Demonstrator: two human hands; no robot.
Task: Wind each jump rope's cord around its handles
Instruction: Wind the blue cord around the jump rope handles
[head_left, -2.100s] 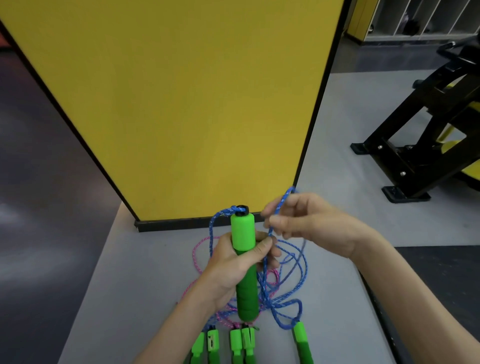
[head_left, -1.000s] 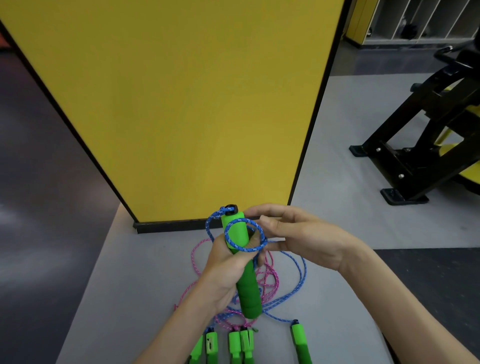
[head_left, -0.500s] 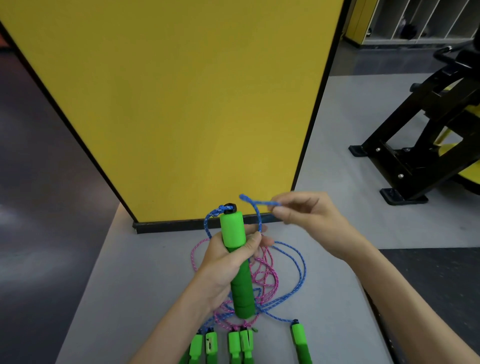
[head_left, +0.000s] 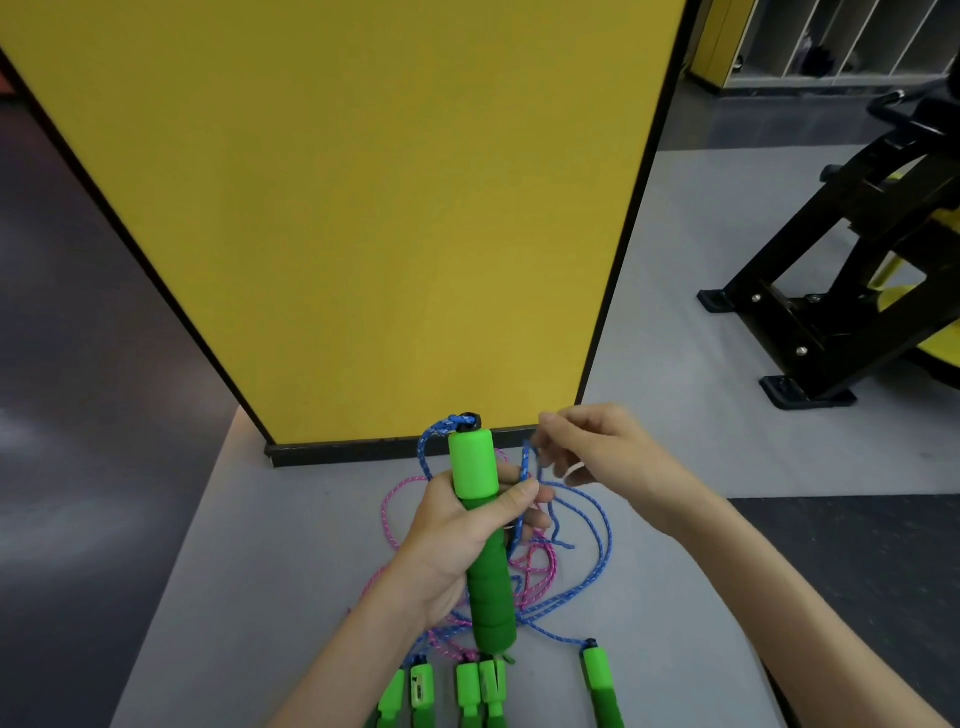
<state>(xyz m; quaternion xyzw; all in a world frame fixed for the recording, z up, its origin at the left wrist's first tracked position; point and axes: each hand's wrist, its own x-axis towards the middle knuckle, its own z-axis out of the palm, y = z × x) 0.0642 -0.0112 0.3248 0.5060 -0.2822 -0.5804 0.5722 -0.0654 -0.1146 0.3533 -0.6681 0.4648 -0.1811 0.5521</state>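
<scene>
Left hand (head_left: 457, 535) fingers clamped on green foam handle (head_left: 470, 462); right hand (head_left: 602, 452) at 3 o'clock pinches blue braided cord (head_left: 525, 462): limp, light.

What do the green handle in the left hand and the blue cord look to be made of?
The green handle is probably foam: matte, soft-looking, with faint ridged rings on its lower part. The blue cord looks like braided fibre, judging by its white flecks and limp, loose loops.
</scene>
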